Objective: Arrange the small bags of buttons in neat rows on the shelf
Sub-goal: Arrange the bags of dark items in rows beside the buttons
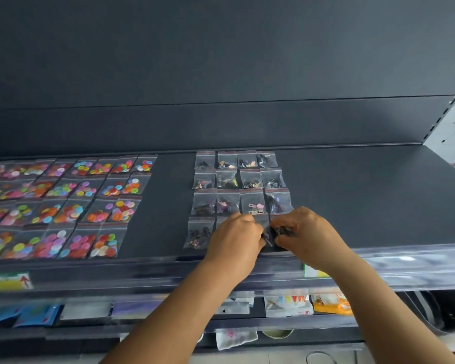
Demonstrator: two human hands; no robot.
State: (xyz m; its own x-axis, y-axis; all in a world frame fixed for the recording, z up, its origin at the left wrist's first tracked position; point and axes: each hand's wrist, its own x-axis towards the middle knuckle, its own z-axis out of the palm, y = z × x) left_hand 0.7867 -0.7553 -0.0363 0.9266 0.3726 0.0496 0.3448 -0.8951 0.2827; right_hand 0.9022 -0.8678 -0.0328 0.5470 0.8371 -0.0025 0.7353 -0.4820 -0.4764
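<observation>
On the dark shelf (365, 195), small clear bags of dark items (241, 179) lie in a grid of neat rows at the middle. Its front row starts with one bag (199, 233) at the left. My left hand (235, 239) and my right hand (307, 233) meet over the right end of that front row. Both have curled fingers pinching a small clear bag (269, 232) with dark pieces, which lies low on the shelf and is mostly hidden by my fingers. A second grid of bags with colourful buttons (71, 200) covers the shelf's left part.
A clear plastic strip (405, 261) with labels runs along the shelf's front edge. Below it, lower shelves hold packets (289, 306) and blue bags (34, 315). The shelf's right part is bare up to the side upright (447, 116).
</observation>
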